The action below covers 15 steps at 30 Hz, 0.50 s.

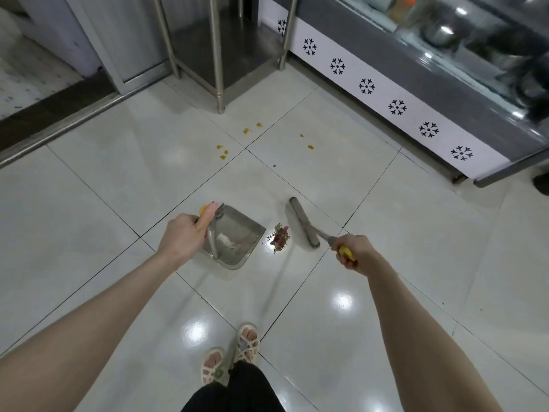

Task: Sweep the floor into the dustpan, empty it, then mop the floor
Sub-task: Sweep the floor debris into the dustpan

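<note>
Gripping the broom (304,226) in the right grip (350,251), the dustpan (234,233) handle in the left grip (184,236); debris pile (279,237) lying on the floor (118,179) between brush head and pan mouth, nearer the right.

A snowflake-patterned display counter (386,93) (pots inside) stands beside steel table legs (220,84).

**Dustpan left, broom right, debris between**

The left hand (185,233) grips the handle of the dustpan (234,237), whose pan lies on the floor (104,203) just right of that grip. The right hand (352,251) grips the broom (304,226); its head sits up-left of the grip. A debris pile (279,237) lies between pan and broom head. Scattered scraps (246,131) lie farther ahead.
</note>
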Available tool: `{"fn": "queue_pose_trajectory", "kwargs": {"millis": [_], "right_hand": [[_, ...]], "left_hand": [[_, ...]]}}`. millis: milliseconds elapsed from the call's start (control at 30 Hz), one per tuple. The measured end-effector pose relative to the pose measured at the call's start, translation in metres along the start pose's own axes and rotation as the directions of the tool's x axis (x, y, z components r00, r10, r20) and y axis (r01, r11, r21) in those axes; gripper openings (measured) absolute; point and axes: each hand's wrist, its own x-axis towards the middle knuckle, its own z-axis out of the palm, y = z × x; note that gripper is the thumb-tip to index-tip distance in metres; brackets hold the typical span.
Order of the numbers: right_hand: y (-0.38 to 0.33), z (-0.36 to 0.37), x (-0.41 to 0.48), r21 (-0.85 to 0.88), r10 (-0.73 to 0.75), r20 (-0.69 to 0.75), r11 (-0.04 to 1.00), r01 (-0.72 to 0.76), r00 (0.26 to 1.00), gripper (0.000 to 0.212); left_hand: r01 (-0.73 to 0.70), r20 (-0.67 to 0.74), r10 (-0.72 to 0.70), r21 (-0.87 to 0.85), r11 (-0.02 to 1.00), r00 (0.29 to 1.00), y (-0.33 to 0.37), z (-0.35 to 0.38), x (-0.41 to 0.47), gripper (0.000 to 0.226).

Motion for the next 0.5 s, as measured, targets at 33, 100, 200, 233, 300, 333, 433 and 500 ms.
{"fn": "queue_pose_trajectory", "kwargs": {"millis": [33, 100, 200, 233, 300, 333, 433, 500], "right_hand": [[0.001, 0.004, 0.005, -0.021, -0.006, -0.009, 1.0, 0.006, 1.0, 0.006], [0.004, 0.013, 0.016, -0.054, -0.013, -0.02, 0.998, 0.012, 1.0, 0.01], [0.011, 0.029, 0.033, -0.07, 0.03, -0.011, 0.997, -0.031, 0.999, 0.007], [0.015, 0.034, 0.036, -0.061, 0.054, 0.007, 0.997, -0.053, 0.999, 0.007], [0.024, 0.044, 0.036, -0.034, 0.096, 0.06, 0.995, -0.094, 0.994, 0.01], [0.029, 0.047, 0.032, -0.016, 0.11, 0.092, 0.994, -0.109, 0.99, 0.011], [0.038, 0.051, 0.018, 0.032, 0.133, 0.166, 0.99, -0.14, 0.977, 0.017], [0.038, 0.043, 0.007, 0.044, 0.139, 0.211, 0.987, -0.152, 0.967, 0.016]], "left_hand": [[0.002, -0.003, -0.002, -0.001, 1.0, 1.0, -0.001, -0.002, 0.0, 0.073], [0.002, -0.008, -0.002, -0.008, 1.0, 1.0, -0.005, -0.003, -0.001, 0.073], [0.012, -0.008, -0.012, -0.026, 1.0, 1.0, -0.012, -0.002, -0.004, 0.068], [0.011, -0.008, -0.011, -0.021, 1.0, 1.0, -0.014, -0.002, -0.005, 0.066], [0.008, -0.008, -0.008, -0.01, 1.0, 1.0, -0.017, -0.001, -0.006, 0.065], [0.005, -0.01, -0.005, -0.013, 1.0, 1.0, -0.019, 0.0, -0.007, 0.066], [-0.002, -0.005, 0.002, -0.01, 1.0, 1.0, -0.021, 0.003, -0.01, 0.071], [-0.007, 0.007, 0.007, -0.015, 1.0, 1.0, -0.021, 0.006, -0.013, 0.073]]}}
